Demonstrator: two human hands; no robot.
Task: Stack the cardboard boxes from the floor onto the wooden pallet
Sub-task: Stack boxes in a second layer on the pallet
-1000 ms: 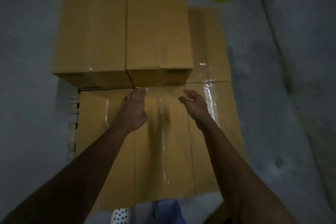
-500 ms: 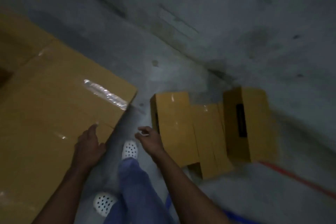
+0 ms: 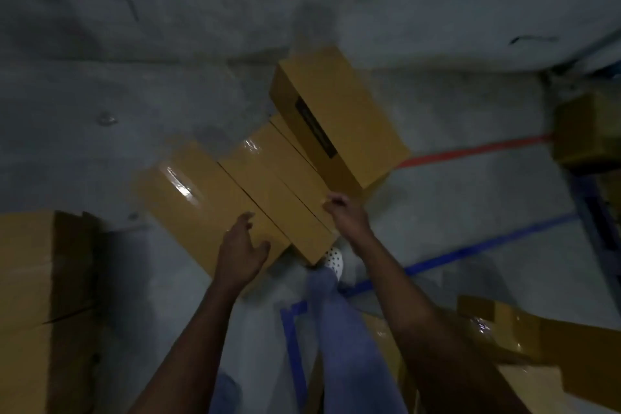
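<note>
Floor boxes [image 3: 268,185] lie between the left stack [image 3: 27,279] and right boxes [image 3: 537,346].

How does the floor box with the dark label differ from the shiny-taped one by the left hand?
The labelled box carries a dark strip and lies farther away; the taped box shows glossy tape and lies nearer, under the left hand. The labelled box looks taller than the taped box. Both are brown cardboard.

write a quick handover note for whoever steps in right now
Left hand: open, fingers spread over the near floor box; contact unclear.
Right hand: fingers curled at the middle box edge; grip unclear.
Labelled box sits beyond them, more boxes lower right.
Done: a box stack stands at left; pallet not visible.
Left: lift these floor boxes onto it.
</note>
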